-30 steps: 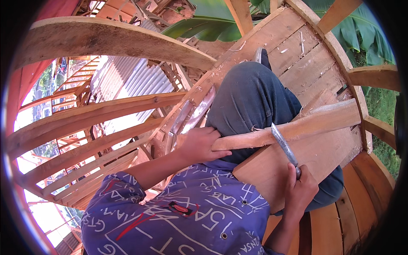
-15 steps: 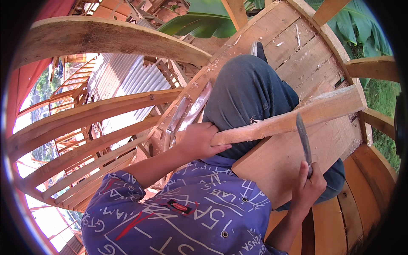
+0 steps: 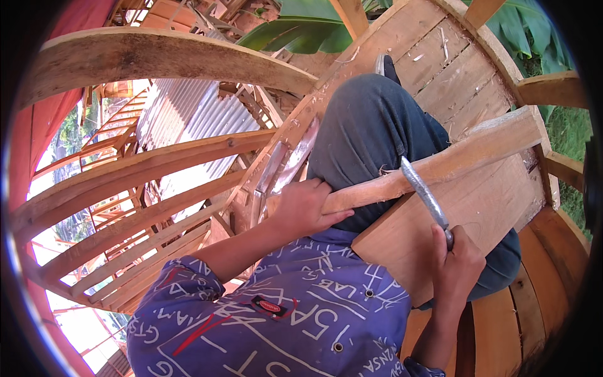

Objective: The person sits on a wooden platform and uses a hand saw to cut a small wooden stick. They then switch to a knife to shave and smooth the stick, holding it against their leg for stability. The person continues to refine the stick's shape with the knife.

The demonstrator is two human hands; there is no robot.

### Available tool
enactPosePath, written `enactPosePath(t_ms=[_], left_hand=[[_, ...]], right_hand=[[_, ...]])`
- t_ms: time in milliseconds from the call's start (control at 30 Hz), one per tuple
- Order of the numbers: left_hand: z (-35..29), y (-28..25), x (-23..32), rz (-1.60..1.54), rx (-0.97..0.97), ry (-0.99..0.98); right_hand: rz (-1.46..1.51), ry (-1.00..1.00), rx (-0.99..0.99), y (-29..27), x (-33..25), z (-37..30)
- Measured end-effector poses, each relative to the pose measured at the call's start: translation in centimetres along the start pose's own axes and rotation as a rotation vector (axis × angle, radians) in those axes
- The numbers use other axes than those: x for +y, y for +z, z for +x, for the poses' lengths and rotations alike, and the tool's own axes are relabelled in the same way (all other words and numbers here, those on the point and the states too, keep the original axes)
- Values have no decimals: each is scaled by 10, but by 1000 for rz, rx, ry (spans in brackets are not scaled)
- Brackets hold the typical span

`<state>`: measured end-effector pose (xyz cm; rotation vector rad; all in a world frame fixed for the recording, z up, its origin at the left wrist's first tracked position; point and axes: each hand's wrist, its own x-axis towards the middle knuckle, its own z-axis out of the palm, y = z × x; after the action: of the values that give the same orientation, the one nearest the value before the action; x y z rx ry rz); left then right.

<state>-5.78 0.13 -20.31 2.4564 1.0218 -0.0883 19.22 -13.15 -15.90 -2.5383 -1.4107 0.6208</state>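
My left hand (image 3: 306, 207) is closed round the near-left end of a long wooden bar (image 3: 480, 151). The bar slants up to the right across my bent leg (image 3: 367, 132) and over a wide flat board (image 3: 461, 213). Closed in my right hand (image 3: 460, 264) is the dark handle of a file (image 3: 426, 193), a slim grey metal tool with a narrow tip. Its tip lies across the bar near its middle, pointing up and left; whether it touches the wood is hard to tell. Small curled shavings cling to the bar.
I sit among curved wooden ribs (image 3: 144, 157) and plank flooring (image 3: 493, 339). Shavings are scattered over the planks (image 3: 452, 81) ahead. Two shiny flat pieces (image 3: 292, 160) lie left of my leg. Corrugated metal sheets (image 3: 188, 119) and big green leaves (image 3: 301, 34) stand beyond.
The file has swung and slid left along the bar, its face turning from dark to bright. My left hand keeps its hold on the bar. The whole view shifts slightly.
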Motion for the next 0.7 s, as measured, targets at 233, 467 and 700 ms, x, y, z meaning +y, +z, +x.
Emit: enactPosePath(t_ms=[233, 467, 700], left_hand=[[1, -3, 3, -28, -44, -51], [-1, -2, 4, -32, -44, -89], [3, -3, 6, -32, -94, -124]], right_hand=[[-68, 28, -7, 6, -1, 9], [48, 284, 248, -23, 45, 26], [-15, 1, 9, 9, -7, -2]])
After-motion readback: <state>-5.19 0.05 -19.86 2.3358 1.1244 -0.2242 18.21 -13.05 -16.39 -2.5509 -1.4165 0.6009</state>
